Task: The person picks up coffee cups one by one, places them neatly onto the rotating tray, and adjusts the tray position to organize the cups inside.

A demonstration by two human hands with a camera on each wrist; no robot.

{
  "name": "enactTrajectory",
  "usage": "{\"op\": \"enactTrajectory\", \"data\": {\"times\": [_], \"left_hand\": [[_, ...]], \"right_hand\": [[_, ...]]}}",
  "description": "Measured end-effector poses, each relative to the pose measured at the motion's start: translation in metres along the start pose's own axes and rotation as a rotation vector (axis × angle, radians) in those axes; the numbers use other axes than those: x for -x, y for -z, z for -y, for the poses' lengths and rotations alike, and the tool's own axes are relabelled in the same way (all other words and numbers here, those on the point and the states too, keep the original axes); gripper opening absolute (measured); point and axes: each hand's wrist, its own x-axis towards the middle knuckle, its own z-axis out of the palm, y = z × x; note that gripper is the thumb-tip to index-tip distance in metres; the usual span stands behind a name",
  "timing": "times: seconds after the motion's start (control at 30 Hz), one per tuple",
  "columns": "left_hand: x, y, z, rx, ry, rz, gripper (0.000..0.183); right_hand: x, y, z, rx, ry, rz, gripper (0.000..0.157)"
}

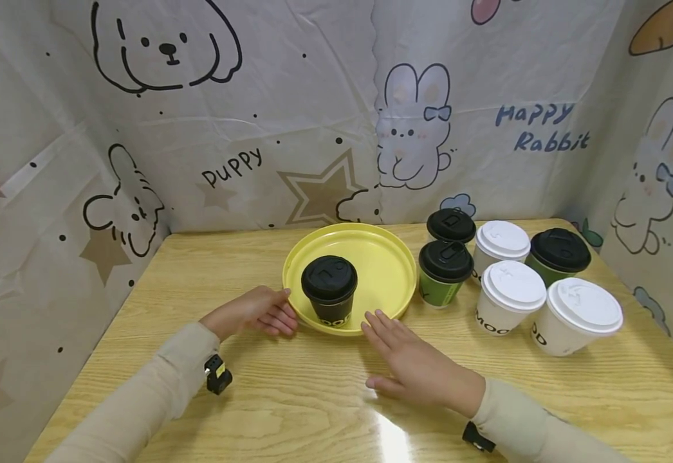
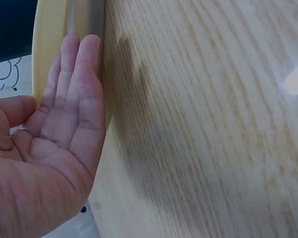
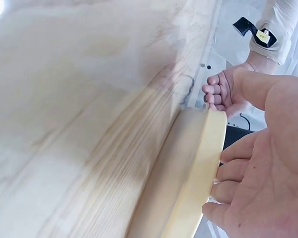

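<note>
A round yellow tray (image 1: 379,270) lies on the wooden table. On it, toward the front left, stands a black paper cup (image 1: 331,312) with a black lid. My left hand (image 1: 264,312) is at the tray's left front edge, palm turned inward. In the left wrist view its thumb (image 2: 22,108) meets the rim, and the nearly straight fingers (image 2: 89,94) lie along the tray's outer side. My right hand (image 1: 412,366) reaches the front right edge with extended fingers. Its fingertips touch the outside of the rim (image 3: 201,168) in the right wrist view.
Right of the tray stand several lidded cups: a green cup (image 1: 441,292) with a black lid beside the rim, another black-lidded cup (image 1: 451,225) behind it, a black-lidded green cup (image 1: 559,254) farther right, and white cups (image 1: 504,315). A printed cloth (image 1: 313,128) hangs behind the table.
</note>
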Motion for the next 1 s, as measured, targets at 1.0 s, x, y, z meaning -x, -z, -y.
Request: {"op": "enactTrajectory", "data": {"times": [1.0], "left_hand": [[0.016,-0.058,0.008,0.105,-0.043,0.097,0.043]], "right_hand": [[0.011,0.022,-0.065,-0.038,-0.139,-0.04,0.078]]}}
